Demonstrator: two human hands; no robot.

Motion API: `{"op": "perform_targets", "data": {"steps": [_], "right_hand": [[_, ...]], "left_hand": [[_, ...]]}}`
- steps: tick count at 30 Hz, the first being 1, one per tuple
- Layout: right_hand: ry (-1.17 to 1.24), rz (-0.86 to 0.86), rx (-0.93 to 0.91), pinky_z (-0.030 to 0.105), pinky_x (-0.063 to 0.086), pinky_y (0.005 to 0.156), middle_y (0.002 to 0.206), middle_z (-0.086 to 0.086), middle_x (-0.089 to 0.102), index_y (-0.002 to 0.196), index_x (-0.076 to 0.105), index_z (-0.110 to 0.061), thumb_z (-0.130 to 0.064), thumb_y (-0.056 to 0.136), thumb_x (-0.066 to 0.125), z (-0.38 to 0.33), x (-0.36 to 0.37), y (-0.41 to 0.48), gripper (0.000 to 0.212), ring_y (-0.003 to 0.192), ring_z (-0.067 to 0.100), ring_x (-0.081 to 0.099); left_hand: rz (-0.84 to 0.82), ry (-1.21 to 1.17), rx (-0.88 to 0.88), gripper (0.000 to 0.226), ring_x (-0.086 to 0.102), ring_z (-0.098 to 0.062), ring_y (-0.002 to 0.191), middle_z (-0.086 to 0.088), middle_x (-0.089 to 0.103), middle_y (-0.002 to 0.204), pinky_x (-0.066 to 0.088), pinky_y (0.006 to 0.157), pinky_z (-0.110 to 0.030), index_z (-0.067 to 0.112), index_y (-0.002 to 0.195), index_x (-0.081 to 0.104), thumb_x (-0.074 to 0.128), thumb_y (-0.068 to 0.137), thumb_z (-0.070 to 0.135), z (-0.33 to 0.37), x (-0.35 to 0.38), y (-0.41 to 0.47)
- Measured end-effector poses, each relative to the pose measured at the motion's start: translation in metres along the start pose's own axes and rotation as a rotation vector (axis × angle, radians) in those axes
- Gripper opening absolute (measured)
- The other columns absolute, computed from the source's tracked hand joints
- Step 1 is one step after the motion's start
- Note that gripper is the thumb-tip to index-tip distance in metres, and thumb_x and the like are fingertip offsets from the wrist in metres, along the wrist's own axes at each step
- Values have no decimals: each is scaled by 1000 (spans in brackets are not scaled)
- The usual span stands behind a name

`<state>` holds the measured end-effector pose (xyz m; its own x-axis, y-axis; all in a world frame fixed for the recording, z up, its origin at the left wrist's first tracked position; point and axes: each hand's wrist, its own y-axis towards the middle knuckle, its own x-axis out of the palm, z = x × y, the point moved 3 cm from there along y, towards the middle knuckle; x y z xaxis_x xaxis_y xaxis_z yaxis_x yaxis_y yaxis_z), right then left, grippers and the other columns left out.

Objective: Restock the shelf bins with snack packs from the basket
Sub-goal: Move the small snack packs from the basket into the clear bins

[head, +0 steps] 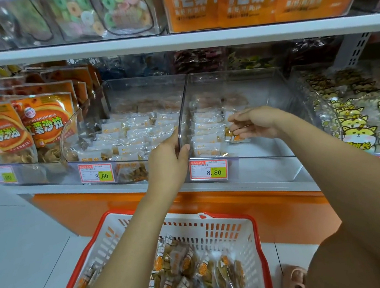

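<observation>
Snack packs lie in a red-rimmed basket below the shelf, partly hidden by a forearm and cut off at the bottom. Right hand pinches one pack inside the right clear bin; left hand grips the bin's dividing wall.

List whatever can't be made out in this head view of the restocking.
All in the head view:
1. Snack pack pinched by the right hand: fingers cover most of it; print unreadable.
2. Basket: near end cut off by the bottom edge; left forearm hides part of its contents.
3. Price tags: only 8.80 reads; the rest is too small.
4. Back-row packs: dark and blurred behind the clear bins.
</observation>
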<state>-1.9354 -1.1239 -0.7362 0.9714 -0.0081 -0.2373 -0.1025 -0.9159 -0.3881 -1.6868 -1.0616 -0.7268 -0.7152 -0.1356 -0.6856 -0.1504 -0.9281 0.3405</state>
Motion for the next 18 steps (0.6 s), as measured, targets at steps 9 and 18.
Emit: {"op": "perform_targets", "data": {"steps": [9, 18], "right_hand": [[-136, 197, -312, 25, 45, 58, 66, 7, 61, 77, 63, -7, -19, 92, 62, -22, 9, -53, 19, 54, 15, 50], [-664, 105, -440, 19, 43, 53, 64, 3, 61, 61, 58, -14, -34, 88, 66, 10, 64, -158, 34, 54, 9, 52]], "left_hand": [[-23, -76, -8, 22, 63, -17, 90, -4, 70, 99, 53, 77, -29, 14, 115, 62, 54, 96, 19, 2, -4, -3], [103, -341, 51, 20, 66, -2, 85, 19, 69, 87, 54, 76, -24, 37, 93, 66, 52, 97, 23, -16, -12, -85]]}}
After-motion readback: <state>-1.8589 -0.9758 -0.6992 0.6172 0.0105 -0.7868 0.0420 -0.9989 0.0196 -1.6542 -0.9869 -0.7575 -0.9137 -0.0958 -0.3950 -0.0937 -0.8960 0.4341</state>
